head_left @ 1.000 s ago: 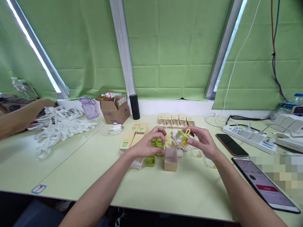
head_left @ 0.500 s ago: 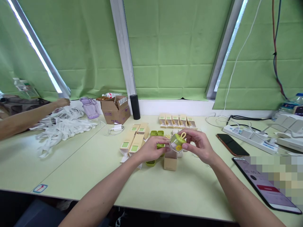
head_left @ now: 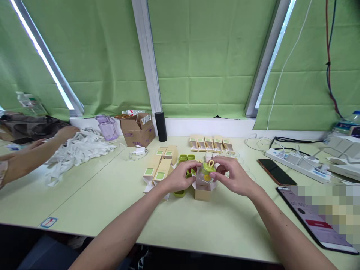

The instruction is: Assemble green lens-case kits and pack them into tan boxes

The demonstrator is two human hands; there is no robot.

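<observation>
A small clear jar with a green lid and a yellow loop point(head_left: 207, 173) is held over an open cream carton point(head_left: 202, 194). My left hand point(head_left: 181, 177) is closed at the jar's left side, with its fingertips partly hidden. From the right, my right hand point(head_left: 233, 174) pinches the jar near its lid. The jar's lower part is at the carton's mouth, where white flaps are spread. Several green square cups point(head_left: 179, 194) lie just left of the carton, partly behind my left hand.
Tall cream cartons point(head_left: 161, 171) lie at the left, and a row of small open cartons point(head_left: 208, 144) stands behind. Phones point(head_left: 277, 172) and a power strip point(head_left: 298, 165) lie to the right. A co-worker's arm point(head_left: 36, 157) reaches over white straps point(head_left: 81, 150).
Both hands have lowered the jar toward the carton, and it has turned more upright. The co-worker's arm at the left has drawn back, and a second hand shows there.
</observation>
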